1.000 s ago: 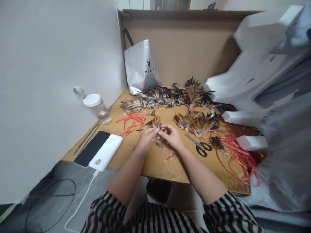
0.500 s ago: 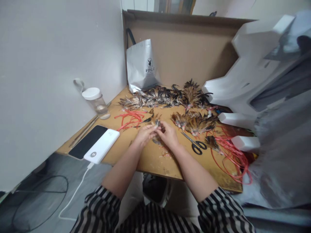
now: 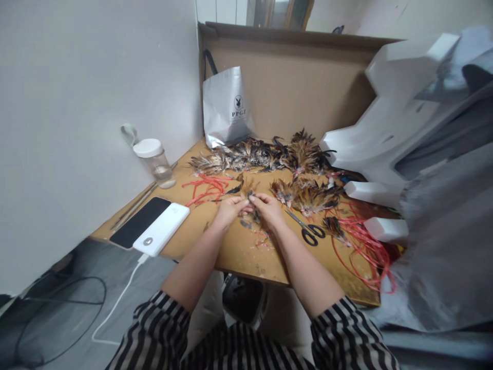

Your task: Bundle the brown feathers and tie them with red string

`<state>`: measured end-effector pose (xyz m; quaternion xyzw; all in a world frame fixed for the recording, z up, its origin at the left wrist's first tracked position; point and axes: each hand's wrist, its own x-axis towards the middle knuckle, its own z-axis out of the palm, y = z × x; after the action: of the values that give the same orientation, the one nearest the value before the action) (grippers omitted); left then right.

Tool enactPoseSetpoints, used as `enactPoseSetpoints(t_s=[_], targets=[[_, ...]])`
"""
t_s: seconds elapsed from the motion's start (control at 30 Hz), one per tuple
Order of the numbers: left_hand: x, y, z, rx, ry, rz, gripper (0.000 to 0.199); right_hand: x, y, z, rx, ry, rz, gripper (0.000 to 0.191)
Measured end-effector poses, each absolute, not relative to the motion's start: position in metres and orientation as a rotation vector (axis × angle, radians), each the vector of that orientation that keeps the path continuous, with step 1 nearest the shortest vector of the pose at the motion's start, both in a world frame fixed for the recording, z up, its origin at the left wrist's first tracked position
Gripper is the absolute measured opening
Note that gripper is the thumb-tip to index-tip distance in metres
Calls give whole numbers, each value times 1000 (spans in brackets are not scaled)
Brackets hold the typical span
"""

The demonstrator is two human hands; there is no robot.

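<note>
Over the middle of the table, my left hand point(image 3: 231, 209) and my right hand point(image 3: 266, 207) meet with fingertips pinched around a small bunch of brown feathers point(image 3: 250, 189). The feather tips point away from me; the base is partly hidden by my fingers. Below the hands lie loose feather scraps point(image 3: 246, 224) and bits of red string point(image 3: 263, 239). To the right of my right hand rest black-handled scissors point(image 3: 308, 228), slightly spread. Feather bunches point(image 3: 308, 195) lie beyond them, and one small bunch point(image 3: 334, 226) sits beside the scissors.
A long feather pile point(image 3: 254, 154) lines the back by a silver bag point(image 3: 225, 108). Red strips lie left point(image 3: 208, 189) and in a tangle at right point(image 3: 365, 246). A phone point(image 3: 140, 221), power bank point(image 3: 162, 229) and jar point(image 3: 154, 159) stand left; white foam point(image 3: 354, 139) is at right.
My hands have shifted slightly, the fingertips drawing level with each other at the feather bunch. More feather scraps show beneath them. The whole view has tilted a little.
</note>
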<state>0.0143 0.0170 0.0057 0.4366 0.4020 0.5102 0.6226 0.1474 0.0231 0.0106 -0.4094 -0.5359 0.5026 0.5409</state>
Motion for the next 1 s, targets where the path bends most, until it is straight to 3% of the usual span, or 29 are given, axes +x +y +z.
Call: enactPoseSetpoints(t_s=[0.4,0.57,0.83,1.0], targets=[[10,21,2,988,869,1241,22,144,21,12,-995,-1154,1228,26],[-3,29,5,637,730,1466,10,156,30,6,-1172,-1427,962,24],[-3,29,5,584,665,1433,5,148,24,24,-1777,-2120,488,22],[-4,27,5,585,649,1431,6,128,27,27,-1830,-2200,390,18]])
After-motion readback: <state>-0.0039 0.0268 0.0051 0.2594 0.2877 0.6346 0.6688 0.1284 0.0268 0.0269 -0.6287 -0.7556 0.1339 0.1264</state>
